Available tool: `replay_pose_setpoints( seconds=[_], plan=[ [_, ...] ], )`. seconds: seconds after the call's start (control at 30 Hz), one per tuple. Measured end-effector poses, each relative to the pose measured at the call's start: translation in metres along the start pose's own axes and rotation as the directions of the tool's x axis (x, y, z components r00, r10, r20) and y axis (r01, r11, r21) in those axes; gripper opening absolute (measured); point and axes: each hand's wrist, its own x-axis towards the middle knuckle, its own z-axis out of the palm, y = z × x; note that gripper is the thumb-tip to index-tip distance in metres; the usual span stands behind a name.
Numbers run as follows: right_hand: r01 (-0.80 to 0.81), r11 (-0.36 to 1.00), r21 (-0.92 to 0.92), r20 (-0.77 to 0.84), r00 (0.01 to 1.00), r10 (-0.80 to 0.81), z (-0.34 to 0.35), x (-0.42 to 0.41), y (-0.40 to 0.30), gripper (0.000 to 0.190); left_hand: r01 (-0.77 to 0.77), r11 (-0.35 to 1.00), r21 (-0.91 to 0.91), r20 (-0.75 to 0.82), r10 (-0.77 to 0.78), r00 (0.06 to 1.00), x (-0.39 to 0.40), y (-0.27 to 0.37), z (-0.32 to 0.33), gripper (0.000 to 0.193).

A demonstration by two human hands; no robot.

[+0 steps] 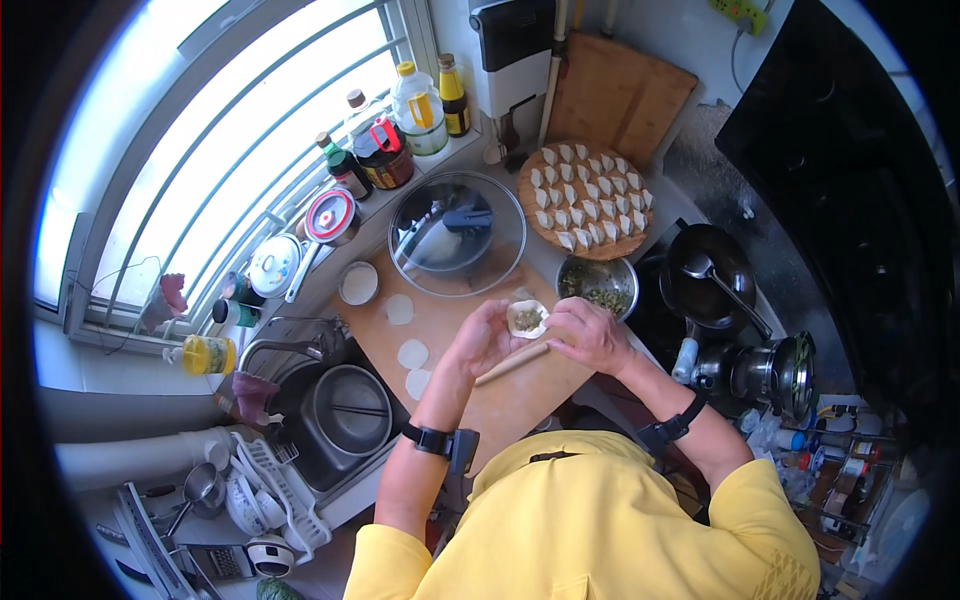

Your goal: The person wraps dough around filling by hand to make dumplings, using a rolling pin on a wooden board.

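My left hand [486,336] holds an open round dough wrapper [517,328] with a heap of chopped filling [528,320] in its middle. From the other side, the fingers of my right hand [592,334] grip the wrapper's edge. Below both hands a wooden rolling pin [514,363] lies slantwise on the wooden board [517,409]. Just beyond my right hand stands a metal bowl [628,279] with green-flecked filling [607,300] inside. Several flat wrappers [413,354] lie on the board to the left, near a small bowl of white powder [359,283].
A glass lid [512,259] sits at the board's far edge. Rows of folded dumplings [591,191] cover a round wooden board [536,225]. The sink [300,405] is on the left; a dark wok [731,255] with a ladle is on the right. Bottles [420,112] line the windowsill.
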Motion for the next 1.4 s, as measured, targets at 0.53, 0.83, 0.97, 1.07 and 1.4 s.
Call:
replay_pose_setpoints(
  seconds=[0.53, 0.83, 0.97, 1.07, 1.4],
  plan=[
    [0.479, 0.875, -0.07, -0.003, 0.877, -0.48, -0.011, 0.047, -0.046, 0.017, -0.187, 0.981, 0.05, 0.002, 0.187, 0.982, -0.078, 0.008, 0.029, 0.047],
    [-0.077, 0.921, 0.381, 0.123, 0.992, 0.032, -0.008, 0.069, -0.075, 0.013, -0.313, 0.809, 0.498, 0.06, 0.327, 0.943, -0.105, -0.002, 0.048, 0.041],
    [-0.154, 0.853, 0.498, 0.125, 0.987, 0.105, -0.002, 0.076, -0.077, 0.014, -0.318, 0.763, 0.563, -0.003, 0.387, 0.922, -0.107, -0.009, 0.056, 0.041],
    [-0.161, 0.836, 0.525, 0.128, 0.986, 0.109, -0.003, 0.08, -0.079, 0.013, -0.361, 0.735, 0.574, -0.004, 0.444, 0.896, -0.111, -0.01, 0.064, 0.04],
    [-0.056, 0.753, 0.656, -0.057, 0.991, 0.123, -0.007, 0.079, -0.067, 0.018, -0.639, 0.566, 0.52, -0.006, 0.751, 0.661, -0.115, -0.01, 0.096, 0.039]
  ],
)
